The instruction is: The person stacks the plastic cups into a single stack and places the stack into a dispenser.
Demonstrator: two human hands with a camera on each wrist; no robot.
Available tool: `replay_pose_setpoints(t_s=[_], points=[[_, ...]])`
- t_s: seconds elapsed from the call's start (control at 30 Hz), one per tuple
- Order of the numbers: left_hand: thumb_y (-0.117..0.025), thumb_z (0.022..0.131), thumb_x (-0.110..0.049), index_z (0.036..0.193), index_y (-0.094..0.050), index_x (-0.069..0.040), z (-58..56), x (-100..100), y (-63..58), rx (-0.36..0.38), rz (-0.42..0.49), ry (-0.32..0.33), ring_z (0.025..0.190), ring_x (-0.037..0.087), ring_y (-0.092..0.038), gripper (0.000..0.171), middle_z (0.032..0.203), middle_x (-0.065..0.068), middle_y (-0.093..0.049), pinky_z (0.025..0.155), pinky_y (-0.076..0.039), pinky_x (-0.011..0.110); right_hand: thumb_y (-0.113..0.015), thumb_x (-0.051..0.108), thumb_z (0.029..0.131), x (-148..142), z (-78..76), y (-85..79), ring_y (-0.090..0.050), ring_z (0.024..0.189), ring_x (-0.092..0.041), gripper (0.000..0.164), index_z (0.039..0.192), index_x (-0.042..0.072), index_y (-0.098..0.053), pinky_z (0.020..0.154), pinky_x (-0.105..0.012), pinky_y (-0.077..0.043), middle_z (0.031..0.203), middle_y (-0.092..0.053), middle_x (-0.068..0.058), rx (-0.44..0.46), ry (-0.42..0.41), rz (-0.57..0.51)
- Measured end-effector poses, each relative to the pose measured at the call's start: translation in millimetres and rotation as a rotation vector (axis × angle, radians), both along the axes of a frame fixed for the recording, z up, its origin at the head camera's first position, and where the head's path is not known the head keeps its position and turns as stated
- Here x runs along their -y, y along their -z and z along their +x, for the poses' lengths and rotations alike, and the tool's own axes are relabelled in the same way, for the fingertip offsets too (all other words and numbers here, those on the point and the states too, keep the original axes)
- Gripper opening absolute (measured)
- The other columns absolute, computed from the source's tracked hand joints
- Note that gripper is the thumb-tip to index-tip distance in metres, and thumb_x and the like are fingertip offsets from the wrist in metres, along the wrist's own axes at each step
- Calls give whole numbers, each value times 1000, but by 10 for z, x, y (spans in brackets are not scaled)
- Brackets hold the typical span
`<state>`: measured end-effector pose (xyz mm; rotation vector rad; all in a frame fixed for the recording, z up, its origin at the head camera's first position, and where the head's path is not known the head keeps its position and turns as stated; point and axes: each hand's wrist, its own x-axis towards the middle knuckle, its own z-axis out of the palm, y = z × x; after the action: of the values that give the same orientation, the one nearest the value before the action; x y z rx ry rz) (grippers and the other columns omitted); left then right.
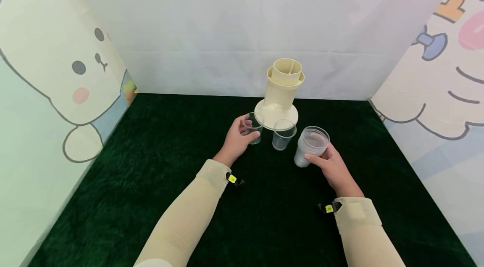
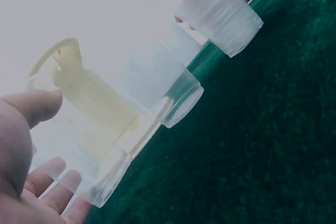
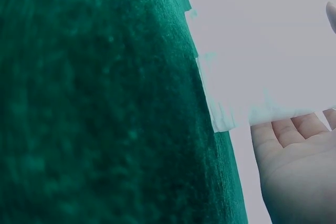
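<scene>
On the far middle of the green surface (image 1: 151,183), your left hand (image 1: 236,141) curls its thumb and fingers round a single clear cup (image 1: 253,127) standing just in front of the cream dispenser (image 1: 281,94). Keep that grip light and low on the wall, since thin plastic will likely buckle if squeezed, and keep the cup upright as you work. Your right hand (image 1: 332,168) holds a tilted stack of clear cups (image 1: 311,146), fingers wrapped round its lower part; the mouth points up and away from you. A second loose cup (image 1: 282,133) stands between the two hands, close to the dispenser's base and apart from both grips. Steady the stack so it does not knock it.
</scene>
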<state>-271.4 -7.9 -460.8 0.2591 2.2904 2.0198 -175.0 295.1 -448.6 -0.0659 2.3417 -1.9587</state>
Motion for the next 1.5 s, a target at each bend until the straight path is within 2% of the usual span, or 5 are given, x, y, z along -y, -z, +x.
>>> replay_pose_setpoints(t_s=[0.47,0.7,0.83,1.0,1.5], points=[[-77,96,-18,154,-41,-13,89,17,-154,-31,30,19,131,17,-52,68,146,5,-53,115,-39,40,-73,27,99,7,-21,-13,-45,137,-25,71,158,20,-34,117,-60,-29,153,-43,-10,2,-2,3],[-76,96,-19,154,-40,-13,73,20,-214,-35,53,42,134,19,-51,69,150,13,-51,117,-37,42,-73,26,99,5,-35,-17,-44,137,-25,70,157,20,-34,117,-60,-29,153,-44,-10,-4,-5,1],[-77,96,-18,153,-42,-17,77,27,-253,-32,60,29,133,16,-52,67,147,8,-54,116,-38,40,-73,26,99,21,-38,-20,-43,139,-26,71,158,20,-34,118,-60,-28,154,-43,-10,-1,-11,-2],[-77,95,-17,154,-40,-13,63,22,-292,-56,77,42,132,16,-52,69,142,1,-56,116,-38,40,-73,26,99,26,-41,-17,-43,138,-26,71,158,20,-34,118,-60,-28,153,-43,-10,1,-4,3],[-79,94,-21,152,-42,-16,79,-33,-489,-100,95,84,134,19,-52,69,140,2,-56,114,-40,38,-73,26,99,19,-53,-8,-45,136,-23,70,157,20,-34,117,-57,-31,153,-44,-9,0,-1,9]])
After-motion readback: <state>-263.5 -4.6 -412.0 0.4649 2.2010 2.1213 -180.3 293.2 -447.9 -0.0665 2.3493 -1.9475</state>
